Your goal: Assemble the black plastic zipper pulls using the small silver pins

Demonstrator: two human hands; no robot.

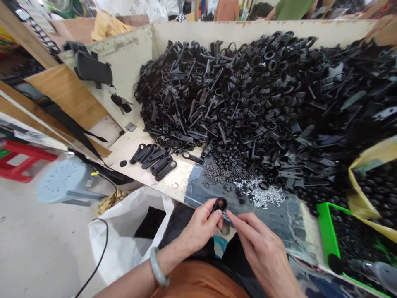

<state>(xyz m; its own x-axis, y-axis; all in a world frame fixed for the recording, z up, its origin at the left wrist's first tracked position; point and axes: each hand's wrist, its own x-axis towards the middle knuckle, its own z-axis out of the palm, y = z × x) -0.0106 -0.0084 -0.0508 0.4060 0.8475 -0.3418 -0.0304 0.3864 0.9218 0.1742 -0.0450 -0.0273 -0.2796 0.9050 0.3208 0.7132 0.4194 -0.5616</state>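
My left hand (pixel 203 221) is closed around a black plastic part with a ring-shaped end (pixel 221 203), held above the front edge of the bench. Close by, my right hand (pixel 259 240) has its thumb and forefinger brought together at the near side of that part. Whatever lies between those fingertips is too small to make out. Just beyond my hands are a pile of silvery pins (pixel 260 192) and a heap of tiny dark pieces (pixel 217 171). Several elongated black parts (pixel 155 159) lie in a group to the left.
A large heap of black plastic parts (pixel 223 91) fills the walled bench. To the right stand a green tray (pixel 324 223) and a yellow bag (pixel 356 186) of black pieces. A white sack (pixel 114 240) hangs below left, near a blue stool (pixel 63 178). Keys (pixel 119 101) hang on the side wall.
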